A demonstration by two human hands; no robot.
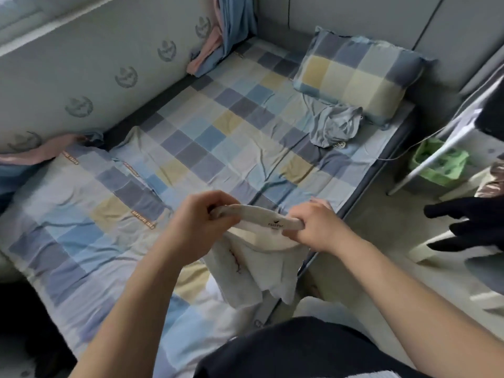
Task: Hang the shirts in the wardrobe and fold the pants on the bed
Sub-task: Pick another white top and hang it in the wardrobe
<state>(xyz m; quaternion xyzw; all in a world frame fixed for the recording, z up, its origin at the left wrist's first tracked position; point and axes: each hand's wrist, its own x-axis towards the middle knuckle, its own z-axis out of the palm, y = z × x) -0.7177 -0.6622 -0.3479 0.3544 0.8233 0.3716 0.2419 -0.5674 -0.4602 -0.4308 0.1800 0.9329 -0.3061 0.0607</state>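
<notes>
**Head view: white garment held up over the near edge of a checked bed**

Head camera looks down on a bed [245, 124] covered with a wrinkled sheet of blue, grey, cream and yellow squares. A quilt [81, 208] in the same check lies over the near left part, with small orange labels along its edge. At the far end a matching pillow [354, 75] sits against grey panels [463, 28]. A padded pale wall [81, 77] with a row of grey emblems runs along the bed's left side. Blue and pink curtain cloth [231, 25] hangs down in the far corner. To the right of the bed lies a pale floor [381, 230].

Both hands grip a white garment [259, 260] by its thick top band. The left hand [196, 225] has its fingers curled round one end, and the right hand [313, 227] clasps the other. The cloth hangs below them over the bed's near right edge. I cannot tell whether it is a shirt or pants. A grey-blue garment [335, 126] lies crumpled on the sheet, touching the pillow's near corner.

On the floor, a green basket [441, 162] stands behind the slanted leg of a white rack [425, 159]. Dark clothes [477, 225] hang in at the right edge. The forearms, the hanging cloth and the person's dark clothing [300, 350] hide the nearest part of the bed.
</notes>
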